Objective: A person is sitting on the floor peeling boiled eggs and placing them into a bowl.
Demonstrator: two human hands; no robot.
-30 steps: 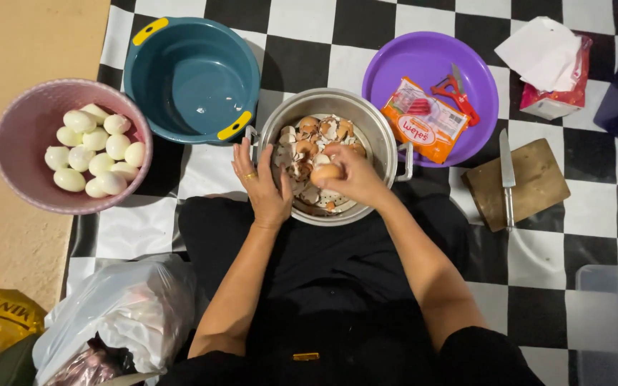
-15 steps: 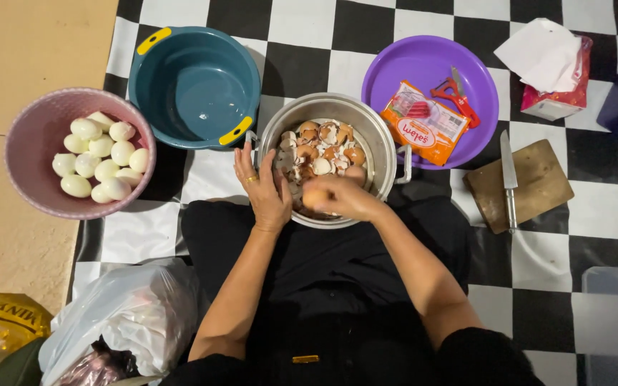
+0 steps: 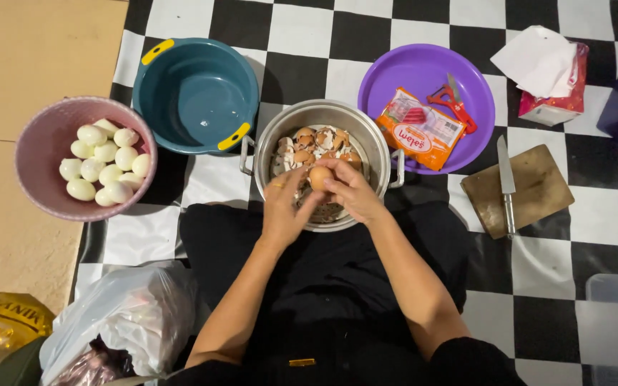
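I see my left hand [image 3: 285,209] and right hand [image 3: 352,189] both pinching a brown, unpeeled egg [image 3: 320,176] over the pot [image 3: 377,143]; peeled eggs [image 3: 101,171] at nine o'clock

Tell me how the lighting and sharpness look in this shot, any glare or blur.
Head view: even overhead light, sharp across most of the frame. Glare shows on the glossy checkered mat and on the rim of the metal pot. The left hand and right hand around the brown egg look crisp, and the plastic bag at the bottom edge looks slightly soft.
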